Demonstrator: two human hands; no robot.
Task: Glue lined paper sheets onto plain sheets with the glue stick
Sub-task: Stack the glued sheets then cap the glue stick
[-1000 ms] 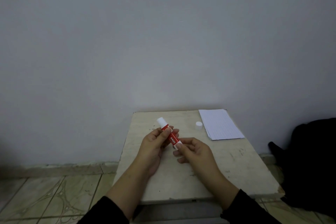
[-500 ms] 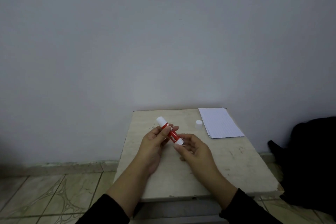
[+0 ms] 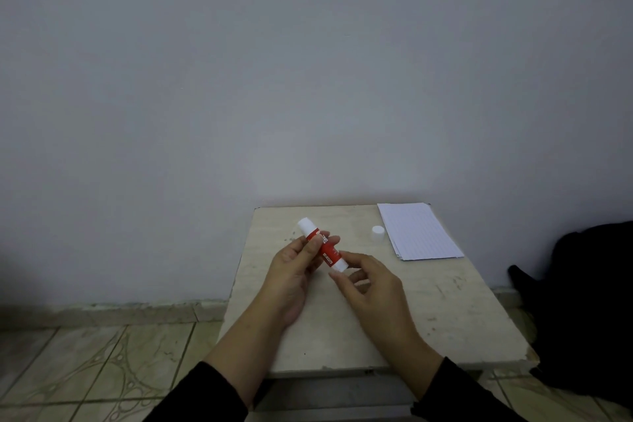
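A red and white glue stick [image 3: 325, 248] with its cap off is held tilted above the small table [image 3: 445, 312], its far white end pointing up and left. My left hand [image 3: 294, 271] grips its red middle between thumb and fingers. My right hand [image 3: 368, 284] pinches the near white base between thumb and index finger. The white cap [image 3: 377, 232] stands on the table to the right of the hands. A stack of lined paper sheets [image 3: 419, 231] lies at the table's far right corner. No plain sheet is visible.
The table stands against a grey wall [image 3: 308, 79]. A black bag [image 3: 585, 301] sits on the floor to the right of the table. Tiled floor [image 3: 85, 363] lies to the left. The table's near right corner [image 3: 529, 355] is chipped.
My right fingers have loosened from a curl round the stick's base to a light pinch at its end. The stick and left hand have barely moved.
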